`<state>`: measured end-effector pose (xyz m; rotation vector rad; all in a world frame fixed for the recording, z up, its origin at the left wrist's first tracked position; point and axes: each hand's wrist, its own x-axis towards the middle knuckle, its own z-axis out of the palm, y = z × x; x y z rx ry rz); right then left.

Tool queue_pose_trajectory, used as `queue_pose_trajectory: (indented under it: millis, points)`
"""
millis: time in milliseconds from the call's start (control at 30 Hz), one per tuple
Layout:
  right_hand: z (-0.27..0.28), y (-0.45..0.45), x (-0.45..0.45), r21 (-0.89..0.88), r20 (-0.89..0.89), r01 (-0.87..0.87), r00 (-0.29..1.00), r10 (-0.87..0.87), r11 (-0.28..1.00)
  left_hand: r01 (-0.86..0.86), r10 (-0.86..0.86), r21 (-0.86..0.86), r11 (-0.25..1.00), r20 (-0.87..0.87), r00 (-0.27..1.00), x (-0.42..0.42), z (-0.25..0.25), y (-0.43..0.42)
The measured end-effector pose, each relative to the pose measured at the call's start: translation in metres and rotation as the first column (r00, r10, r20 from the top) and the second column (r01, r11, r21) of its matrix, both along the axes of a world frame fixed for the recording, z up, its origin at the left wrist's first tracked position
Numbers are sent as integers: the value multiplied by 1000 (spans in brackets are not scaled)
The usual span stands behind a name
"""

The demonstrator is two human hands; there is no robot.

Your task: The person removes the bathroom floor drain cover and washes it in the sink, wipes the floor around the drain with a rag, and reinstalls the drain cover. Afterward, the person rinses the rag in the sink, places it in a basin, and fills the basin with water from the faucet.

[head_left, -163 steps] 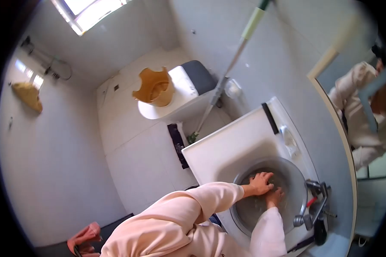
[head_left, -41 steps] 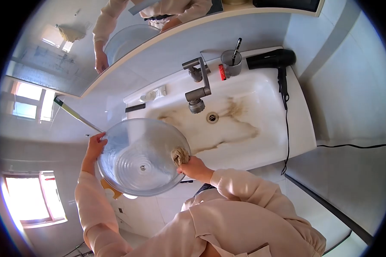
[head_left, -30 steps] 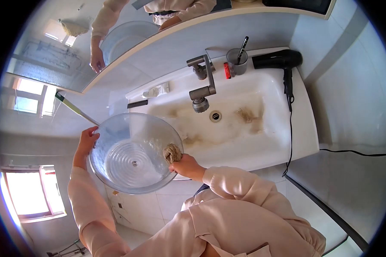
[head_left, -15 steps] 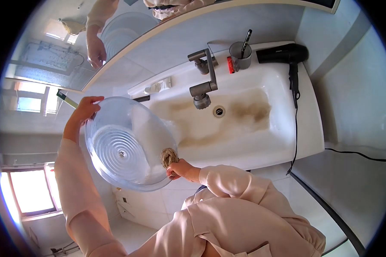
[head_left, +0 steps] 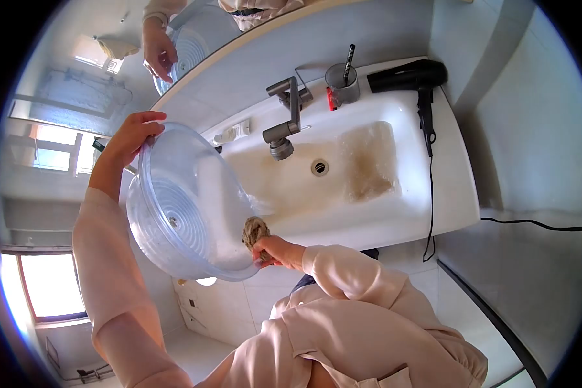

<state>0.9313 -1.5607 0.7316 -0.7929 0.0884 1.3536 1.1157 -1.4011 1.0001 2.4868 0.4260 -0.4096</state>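
My left hand (head_left: pixel 134 139) is closed over the far-left rim of a clear plastic basin (head_left: pixel 154 238) with ringed grooves in its bottom. The basin is tilted, its open side facing the white sink (head_left: pixel 291 216), and water runs over its lip into the sink. Bunched in my right hand (head_left: pixel 278 251) is a wet brown cloth (head_left: pixel 255 231); this hand is also at the basin's near rim, its fingertips partly hidden. Brownish water (head_left: pixel 371 161) spreads across the right part of the sink floor, beyond the drain (head_left: pixel 319 167).
A grey faucet (head_left: pixel 282 132) reaches over the sink. Along the back ledge are a white tube (head_left: pixel 231 132), a grey cup (head_left: pixel 343 84) holding a black pen-like stick, a red item (head_left: pixel 331 99) and a black hair dryer (head_left: pixel 407 75) with its cord hanging down. A mirror (head_left: pixel 77 87) is behind.
The basin has tipped further toward the sink, its left rim lifted by my left hand. The brown water has spread wider at the sink's right. My right hand still holds the cloth.
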Motion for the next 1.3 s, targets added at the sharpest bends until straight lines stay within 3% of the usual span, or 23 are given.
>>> queue_pose_trajectory:
  millis: [133,233,300,367,433,500,600,667,767,800,867,900,967,1000,1067,1133,1233,1300]
  points:
    - [4,-8,0,-28,-73,60,995,-62,998,-29,29,6,1000,92,995,-11,8,-6]
    - [-17,-6,0,47,16,14,1000,-14,999,-57,53,40,998,89,995,-23,13,12]
    - [-28,-7,2,46,96,155,983,-159,987,-60,56,81,995,61,997,-37,14,24]
    - [-31,-21,12,-28,118,159,981,-155,987,-137,141,181,974,-10,990,-56,9,34]
    - [-27,-38,22,-257,374,234,919,-126,938,-157,194,181,971,-207,959,-74,-2,40]
    - [-34,-52,33,-330,460,245,885,-72,912,-210,248,152,966,-306,919,-92,-36,76]
    - [-29,-77,48,-427,588,288,809,21,857,-272,278,68,960,-351,894,-119,-74,80]
    - [-28,-86,55,-482,635,301,767,92,823,-363,271,-167,917,-405,873,-133,-96,84]
    - [-32,-94,61,-497,673,321,729,125,806,-484,349,-300,822,-407,844,-142,-135,101]
    - [-33,-97,65,-503,674,318,727,135,804,-448,282,-340,827,-439,853,-140,-140,103]
    - [-33,-105,74,-379,600,301,800,-15,875,-479,299,-396,783,-436,849,-145,-152,100]
    - [-32,-110,79,-387,603,296,797,-2,873,-507,317,-438,742,-436,842,-149,-156,99]
    - [-29,-119,88,-368,847,601,531,-11,710,-510,308,-472,719,-440,843,-154,-169,102]
    - [-30,-124,99,-369,850,599,527,-3,711,-519,320,-496,696,-433,843,-157,-174,95]
    - [-35,-130,135,-368,920,777,385,75,511,-522,333,-531,667,-414,847,-162,-184,92]
    - [-53,-123,178,-258,924,816,364,-114,518,-535,331,-557,635,-429,840,-165,-194,94]
    - [-48,-102,239,-316,927,829,373,-34,462,-548,341,-598,585,-432,835,-170,-202,91]
    - [-46,-86,273,-177,973,908,219,-70,381,-552,339,-647,526,-436,834,-175,-207,91]
